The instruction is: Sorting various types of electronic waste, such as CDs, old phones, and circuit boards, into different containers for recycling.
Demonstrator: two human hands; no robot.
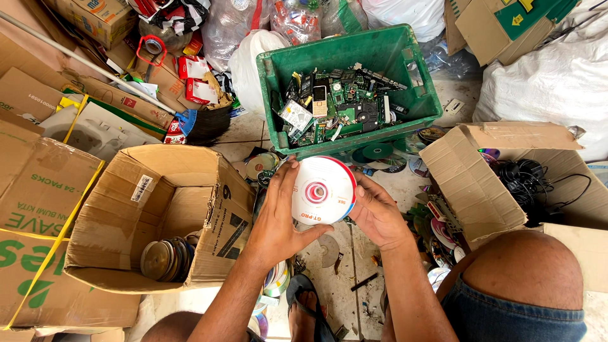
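1. At the centre of a cluttered sorting floor, a white disc [323, 190] with a red ring around its hub is held flat, face up, between two bare hands, just near of a green plastic crate [418, 107].
2. The left hand [277, 212] lies along the disc's left edge, fingers stretched long and only lightly curled, thumb reaching under the near rim; the hold looks meant to keep the printed face in view.
3. The right hand [378, 212] cups the right edge, fingers half closed, thumb up against the rim, so the disc is pinched by its edges and not its face.
4. The crate, tipped toward the viewer, holds green circuit boards and an old mobile phone [320, 100].
5. To the left, an open cardboard box [107, 215] lying on its side holds a stack of bare discs [166, 259] standing on edge.
6. To the right, another open carton [465, 180] holds a tangle of black cables [529, 180].
7. Loose discs [377, 152] litter the floor under the crate; sacks and flattened cartons crowd the far side.
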